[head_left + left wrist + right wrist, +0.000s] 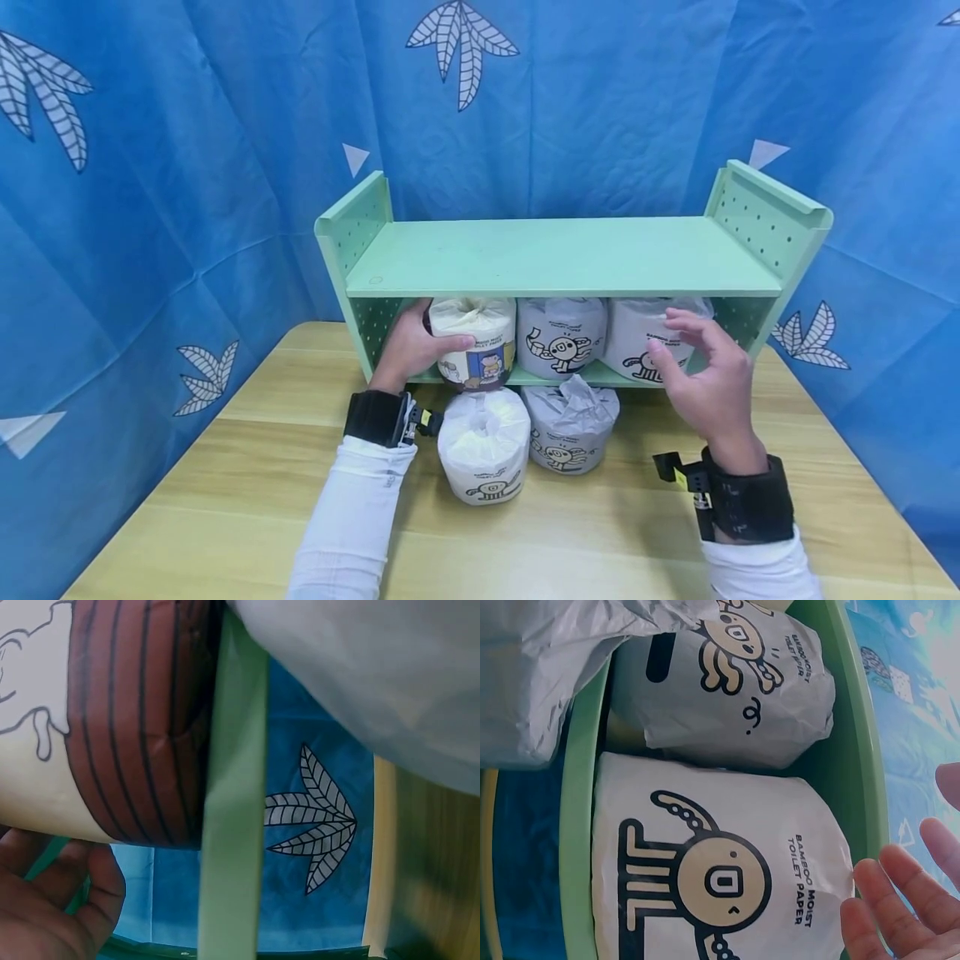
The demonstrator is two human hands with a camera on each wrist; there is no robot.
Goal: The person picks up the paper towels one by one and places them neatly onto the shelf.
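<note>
A mint green shelf (555,254) stands on a wooden table. Three wrapped toilet paper rolls sit on its lower level. My left hand (416,346) grips the left roll (476,342), cream with a brown base (142,727), at the shelf's front edge (236,825). The middle roll (561,335) and the right roll (648,337) are white with a cartoon figure. My right hand (705,375) hovers with spread fingers (900,907) just in front of the right roll (720,862), holding nothing. Two more white rolls (483,446) (572,421) stand on the table in front.
The shelf's top board (570,250) is bare, with perforated side panels (761,221). Blue cloth with leaf prints (187,167) surrounds the table on all sides. The wooden tabletop (600,533) stretches toward me between my arms.
</note>
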